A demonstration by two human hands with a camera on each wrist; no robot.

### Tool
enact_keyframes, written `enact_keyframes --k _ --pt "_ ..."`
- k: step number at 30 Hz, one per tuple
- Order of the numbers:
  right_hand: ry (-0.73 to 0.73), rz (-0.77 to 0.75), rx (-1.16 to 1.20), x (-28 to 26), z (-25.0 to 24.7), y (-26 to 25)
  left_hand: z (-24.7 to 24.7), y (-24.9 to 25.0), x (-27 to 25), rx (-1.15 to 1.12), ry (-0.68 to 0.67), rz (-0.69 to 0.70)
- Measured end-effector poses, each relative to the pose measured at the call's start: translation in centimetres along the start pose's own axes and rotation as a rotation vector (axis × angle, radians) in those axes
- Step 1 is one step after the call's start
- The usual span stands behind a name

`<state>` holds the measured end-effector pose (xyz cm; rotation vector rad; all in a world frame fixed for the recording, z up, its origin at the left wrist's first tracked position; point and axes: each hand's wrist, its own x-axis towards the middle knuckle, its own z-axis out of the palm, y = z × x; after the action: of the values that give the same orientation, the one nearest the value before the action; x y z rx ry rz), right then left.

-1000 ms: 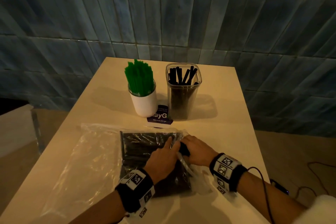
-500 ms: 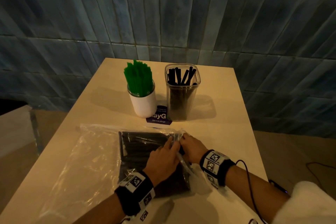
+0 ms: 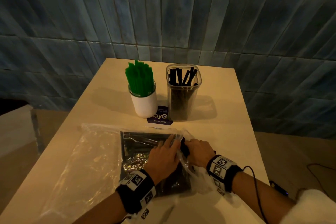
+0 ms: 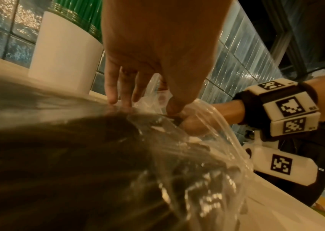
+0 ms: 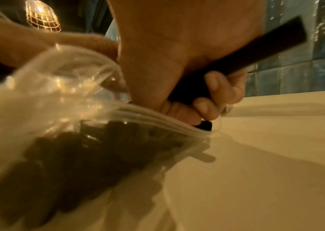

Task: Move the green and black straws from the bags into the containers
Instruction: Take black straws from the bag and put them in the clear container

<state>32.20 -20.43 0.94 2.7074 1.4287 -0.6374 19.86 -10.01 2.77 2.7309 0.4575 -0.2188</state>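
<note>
A clear bag [image 3: 138, 147] of black straws lies on the table's near half. My left hand [image 3: 163, 154] rests on it, fingers [image 4: 114, 96] straight on the plastic, and the bag's lip is pinched up by the thumb [image 4: 177, 106]. At the bag's mouth my right hand [image 3: 198, 152] grips a bunch of black straws [image 5: 256, 51] in a fist [image 5: 207, 100]. Farther back stand a white jar [image 3: 145, 105] full of green straws [image 3: 140, 78] and a clear container [image 3: 183, 103] holding black straws [image 3: 181, 76].
An empty clear bag [image 3: 87, 160] lies flat left of the straw bag. A purple card [image 3: 160, 118] sits under the two containers. The table [image 3: 227, 132] ends close to my right wrist, with a cable [image 3: 254, 187] hanging there. A tiled wall [image 3: 163, 14] stands behind.
My right hand has slid a little left, deeper into the bag's mouth beside the left hand. The left hand has stayed on the bag.
</note>
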Motion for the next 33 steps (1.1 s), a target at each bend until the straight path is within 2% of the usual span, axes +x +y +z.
enact_keyframes --k 2,7,12,18,23,26,30,33 --pt "-0.004 0.024 -0.026 -0.7 -0.2 1.0 0.4 -0.4 0.0 0.026 0.015 -0.014" --pt "-0.017 0.013 -0.012 -2.1 0.4 2.6 1.7 -1.1 1.0 -0.069 -0.114 -0.035" --pt "-0.042 0.013 0.039 -2.3 0.6 2.7 1.5 -1.3 1.3 -0.070 -0.124 -0.033" --pt "-0.044 -0.003 -0.121 -2.8 0.3 3.8 0.5 -0.8 0.9 -0.064 -0.116 -0.053" --pt "-0.035 0.022 -0.208 -4.5 -1.1 7.4 1.2 -1.4 1.1 -0.068 -0.164 -0.058" --pt "-0.040 0.072 -0.260 -6.1 -2.3 10.0 2.0 -1.6 1.2 -0.054 -0.176 -0.065" --pt "-0.057 0.185 -0.269 -8.4 -3.9 13.5 3.0 -1.9 1.2 0.101 -0.224 -0.060" --pt "0.023 0.318 -0.191 -10.2 -5.3 15.1 3.1 -2.1 1.2 0.123 -0.237 -0.056"
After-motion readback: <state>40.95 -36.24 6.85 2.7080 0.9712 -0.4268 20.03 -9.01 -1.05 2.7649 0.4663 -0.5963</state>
